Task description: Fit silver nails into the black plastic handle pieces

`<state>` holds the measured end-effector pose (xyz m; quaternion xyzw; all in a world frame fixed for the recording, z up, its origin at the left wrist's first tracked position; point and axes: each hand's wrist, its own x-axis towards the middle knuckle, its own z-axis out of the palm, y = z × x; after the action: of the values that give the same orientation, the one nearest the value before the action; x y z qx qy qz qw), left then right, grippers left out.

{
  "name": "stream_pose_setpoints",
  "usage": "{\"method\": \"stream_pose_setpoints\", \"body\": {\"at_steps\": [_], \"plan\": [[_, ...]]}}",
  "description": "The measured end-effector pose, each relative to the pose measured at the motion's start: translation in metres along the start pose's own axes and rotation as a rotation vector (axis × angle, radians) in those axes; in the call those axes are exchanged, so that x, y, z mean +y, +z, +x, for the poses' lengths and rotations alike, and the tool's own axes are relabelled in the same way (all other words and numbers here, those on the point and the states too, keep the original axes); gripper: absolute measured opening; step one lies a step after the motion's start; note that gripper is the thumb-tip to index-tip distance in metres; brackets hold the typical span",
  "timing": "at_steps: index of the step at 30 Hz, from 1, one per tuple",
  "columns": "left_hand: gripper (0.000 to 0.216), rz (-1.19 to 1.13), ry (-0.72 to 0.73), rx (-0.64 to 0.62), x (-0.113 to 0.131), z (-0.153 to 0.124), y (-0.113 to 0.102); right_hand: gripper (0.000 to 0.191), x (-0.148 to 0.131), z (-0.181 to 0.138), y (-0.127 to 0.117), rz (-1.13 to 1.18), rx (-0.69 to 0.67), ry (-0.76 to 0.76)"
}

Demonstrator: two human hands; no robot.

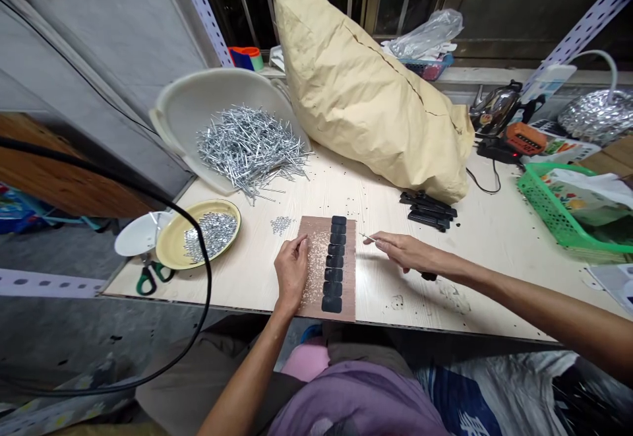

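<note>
A brown board lies at the table's front edge with a column of several black rubber pads and a scatter of tiny silver pieces. My left hand rests on the board's left side, fingertips pinched together among the silver pieces. My right hand hovers just right of the board, pinching a thin metal nail that points toward the pads.
A white basin spills a heap of nails. A yellow plate holds small silver parts, with green scissors below. A big paper sack, black strips and a green basket stand behind. A black cable hangs left.
</note>
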<state>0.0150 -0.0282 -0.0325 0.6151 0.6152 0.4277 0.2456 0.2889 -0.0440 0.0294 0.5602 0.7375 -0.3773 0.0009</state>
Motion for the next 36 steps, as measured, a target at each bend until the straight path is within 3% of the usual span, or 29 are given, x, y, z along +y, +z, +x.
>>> {"method": "stream_pose_setpoints", "body": {"at_steps": [4,8,15,18,26,36], "plan": [[0.030,-0.002,0.000,0.001,0.000,0.001,0.000,0.046,0.014,-0.014,-0.014,0.008,-0.055,0.147],[0.029,0.003,0.008,0.005,0.000,0.001,0.000,0.047,0.023,-0.021,-0.024,0.001,-0.094,0.104],[0.029,-0.010,-0.008,0.006,0.001,0.001,0.000,0.040,0.014,-0.009,-0.037,-0.386,-0.090,0.119],[0.029,-0.018,-0.006,0.001,0.001,0.001,-0.001,0.043,0.003,0.004,-0.033,-0.466,-0.015,0.031],[0.028,-0.031,-0.012,0.009,-0.001,0.002,-0.001,0.042,-0.017,0.056,-0.006,-0.600,0.215,0.099],[0.028,-0.038,-0.026,-0.008,-0.003,0.002,-0.001,0.045,-0.006,0.080,0.010,-0.628,0.186,0.087]]}}
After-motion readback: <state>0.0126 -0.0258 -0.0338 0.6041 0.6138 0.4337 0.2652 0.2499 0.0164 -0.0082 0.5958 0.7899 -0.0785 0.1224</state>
